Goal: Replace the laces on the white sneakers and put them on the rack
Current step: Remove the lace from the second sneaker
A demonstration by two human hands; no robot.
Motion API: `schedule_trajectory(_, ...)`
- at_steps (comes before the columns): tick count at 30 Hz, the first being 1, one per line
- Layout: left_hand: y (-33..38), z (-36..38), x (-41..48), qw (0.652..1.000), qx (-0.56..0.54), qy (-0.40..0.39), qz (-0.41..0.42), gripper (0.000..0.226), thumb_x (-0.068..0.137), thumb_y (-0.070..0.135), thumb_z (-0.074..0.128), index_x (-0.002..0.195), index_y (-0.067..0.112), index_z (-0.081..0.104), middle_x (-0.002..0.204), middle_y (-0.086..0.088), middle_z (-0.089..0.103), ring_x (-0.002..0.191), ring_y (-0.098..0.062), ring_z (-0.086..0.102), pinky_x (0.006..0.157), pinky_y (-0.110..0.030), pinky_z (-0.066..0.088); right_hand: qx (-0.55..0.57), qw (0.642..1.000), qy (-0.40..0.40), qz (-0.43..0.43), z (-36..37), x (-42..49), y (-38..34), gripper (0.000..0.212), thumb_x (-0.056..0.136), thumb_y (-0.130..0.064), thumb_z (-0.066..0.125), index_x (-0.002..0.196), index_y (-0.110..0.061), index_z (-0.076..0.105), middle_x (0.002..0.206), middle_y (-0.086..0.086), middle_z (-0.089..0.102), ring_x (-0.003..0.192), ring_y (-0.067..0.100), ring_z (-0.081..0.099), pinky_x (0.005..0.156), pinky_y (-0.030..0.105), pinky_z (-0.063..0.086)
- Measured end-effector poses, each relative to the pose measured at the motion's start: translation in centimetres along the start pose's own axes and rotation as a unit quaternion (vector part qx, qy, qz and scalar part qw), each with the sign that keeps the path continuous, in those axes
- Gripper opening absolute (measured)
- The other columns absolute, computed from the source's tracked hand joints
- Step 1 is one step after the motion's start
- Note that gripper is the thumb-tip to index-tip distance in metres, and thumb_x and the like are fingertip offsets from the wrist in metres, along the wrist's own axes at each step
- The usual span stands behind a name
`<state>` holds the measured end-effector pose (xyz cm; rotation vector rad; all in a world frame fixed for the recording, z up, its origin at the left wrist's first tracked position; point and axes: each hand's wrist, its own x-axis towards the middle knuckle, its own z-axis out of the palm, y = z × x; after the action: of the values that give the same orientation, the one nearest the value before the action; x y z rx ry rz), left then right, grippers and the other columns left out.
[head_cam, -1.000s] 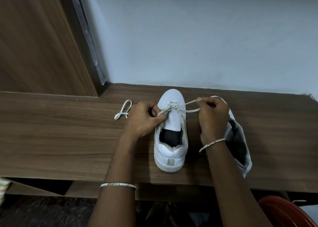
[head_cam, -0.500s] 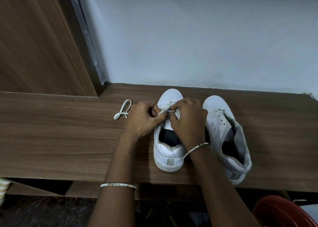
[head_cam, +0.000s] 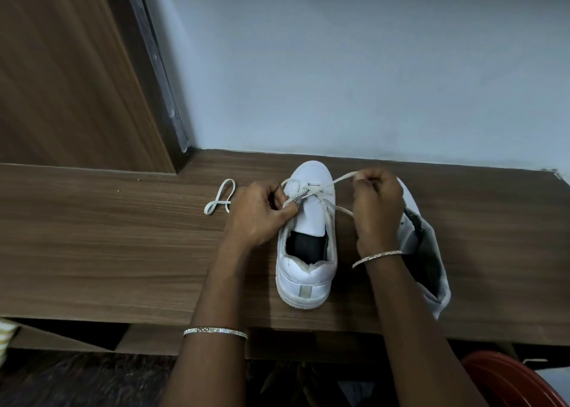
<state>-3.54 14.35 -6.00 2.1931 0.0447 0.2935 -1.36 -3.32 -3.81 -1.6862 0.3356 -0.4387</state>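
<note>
The white sneaker [head_cam: 305, 243] stood upright on the wooden bench [head_cam: 108, 246], toe towards the wall [head_cam: 370, 67] and heel close to the front edge, its dark inside open to us. A white lace [head_cam: 339, 179] crossed the lowest eyelets near the toe. One strand ran up and to the right from the eyelets, pulled fairly straight, and a second strand trailed from the right eyelet row towards the same side.

We saw the left hand [head_cam: 259, 215] against the left side of the shoe, its grip closed, thumb and forefinger pinching the lace at the left eyelet row. The right hand [head_cam: 377, 203] was raised just right of the toe, its grip closed too, fingers curled round the taut strand. Each wrist wore a thin silver bangle.

A second white sneaker [head_cam: 428, 252] lay just right of the first, tipped onto its side and largely covered by the right hand and forearm; we could not tell whether it carried a lace. A spare lace [head_cam: 220, 198] lay in a small loop on the bench, just left of the left hand.

Behind the bench at the left rose a brown wooden panel [head_cam: 61, 82]. Below the bench, at the lower right, we noted the rim of a red tub [head_cam: 509, 382].
</note>
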Motion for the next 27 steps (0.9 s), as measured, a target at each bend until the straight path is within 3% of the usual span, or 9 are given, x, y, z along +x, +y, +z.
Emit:
schedule_trajectory(2, 0.1, 0.0, 0.0, 1.000, 0.001, 0.002, -0.003, 0.023, 0.077, 0.027, 0.077, 0.062, 0.020, 0.061, 0.058, 0.007, 0.064, 0.057, -0.009, 0.060, 0.058, -0.029, 0.047, 0.047, 0.998, 0.031, 0.035, -0.7, 0.9, 0.5, 0.004, 0.078, -0.026, 0.060, 0.079, -0.026, 0.064, 0.081, 0.000, 0.072, 0.081, 0.018, 0.069, 0.087, 0.050, 0.056)
schedule_trajectory(4, 0.2, 0.1, 0.0, 1.000, 0.000, 0.002, -0.006, 0.024, 0.077, 0.028, 0.078, 0.062, 0.019, 0.061, 0.058, 0.007, 0.064, 0.057, -0.011, 0.061, 0.058, -0.030, 0.047, 0.057, 0.996, 0.062, 0.042, -1.3, 1.4, 0.6, 0.007, 0.078, -0.026, 0.058, 0.079, -0.025, 0.065, 0.078, -0.002, 0.072, 0.082, 0.018, 0.070, 0.089, 0.051, 0.056)
schedule_trajectory(7, 0.3, 0.1, 0.0, 1.000, -0.004, 0.001, -0.009, 0.025, 0.077, 0.027, 0.079, 0.062, 0.020, 0.061, 0.057, 0.008, 0.063, 0.055, -0.009, 0.060, 0.057, -0.029, 0.046, -0.006, 0.998, 0.066, 0.012, -1.5, 1.2, 0.2, 0.015, 0.086, -0.013, 0.056, 0.097, -0.015, 0.067, 0.084, -0.010, 0.067, 0.084, 0.010, 0.065, 0.086, 0.035, 0.051)
schedule_trajectory(9, 0.2, 0.1, 0.0, 1.000, -0.006, 0.002, -0.012, 0.025, 0.077, 0.027, 0.078, 0.061, 0.020, 0.061, 0.056, 0.008, 0.062, 0.054, -0.008, 0.058, 0.056, -0.027, 0.045, -0.087, 0.993, 0.028, -0.078, -1.3, 0.5, 0.1, 0.027, 0.081, -0.010, 0.057, 0.106, -0.014, 0.065, 0.097, -0.006, 0.066, 0.097, 0.018, 0.064, 0.085, 0.030, 0.047)
schedule_trajectory(13, 0.4, 0.1, -0.1, 1.000, -0.001, 0.003, -0.009, 0.023, 0.077, 0.026, 0.077, 0.062, 0.019, 0.061, 0.059, 0.006, 0.065, 0.056, -0.009, 0.060, 0.056, -0.028, 0.046, -0.200, 0.951, -0.086, -0.221, 0.3, -0.6, 0.2, 0.022, 0.072, -0.027, 0.062, 0.091, -0.022, 0.073, 0.096, -0.005, 0.071, 0.101, 0.025, 0.062, 0.087, 0.042, 0.049)
schedule_trajectory(17, 0.5, 0.0, -0.2, 1.000, -0.004, 0.002, 0.000, 0.021, 0.076, 0.027, 0.075, 0.063, 0.018, 0.062, 0.060, 0.004, 0.067, 0.057, -0.011, 0.063, 0.057, -0.028, 0.047, -0.339, 0.884, -0.132, -0.294, 1.7, -1.7, 1.3, 0.029, 0.071, -0.031, 0.069, 0.098, -0.025, 0.075, 0.111, -0.002, 0.067, 0.113, 0.029, 0.058, 0.100, 0.053, 0.043)
schedule_trajectory(19, 0.4, 0.0, -0.2, 1.000, -0.006, -0.001, 0.002, 0.020, 0.075, 0.030, 0.074, 0.063, 0.019, 0.062, 0.060, 0.004, 0.067, 0.058, -0.011, 0.063, 0.057, -0.028, 0.048, -0.372, 0.869, -0.133, -0.297, 2.0, -2.0, 1.9, 0.028, 0.074, -0.028, 0.074, 0.101, -0.024, 0.075, 0.117, 0.000, 0.066, 0.121, 0.029, 0.054, 0.105, 0.056, 0.037)
schedule_trajectory(23, 0.3, 0.0, -0.2, 1.000, -0.014, -0.006, -0.001, 0.026, 0.072, 0.041, 0.071, 0.064, 0.018, 0.062, 0.060, 0.004, 0.066, 0.058, -0.012, 0.063, 0.056, -0.029, 0.047, -0.384, 0.866, -0.091, -0.306, 2.2, -2.5, 2.3, 0.008, 0.076, -0.023, 0.079, 0.083, -0.023, 0.075, 0.105, -0.002, 0.069, 0.114, 0.028, 0.056, 0.098, 0.049, 0.031)
schedule_trajectory(27, 0.3, 0.0, -0.2, 1.000, -0.021, -0.006, -0.005, 0.029, 0.071, 0.044, 0.071, 0.064, 0.017, 0.061, 0.058, 0.006, 0.064, 0.055, -0.010, 0.060, 0.056, -0.028, 0.046, -0.355, 0.885, -0.081, -0.291, 2.2, -2.7, 1.9, 0.007, 0.076, -0.022, 0.077, 0.074, -0.027, 0.072, 0.096, -0.009, 0.070, 0.109, 0.025, 0.056, 0.093, 0.044, 0.030)
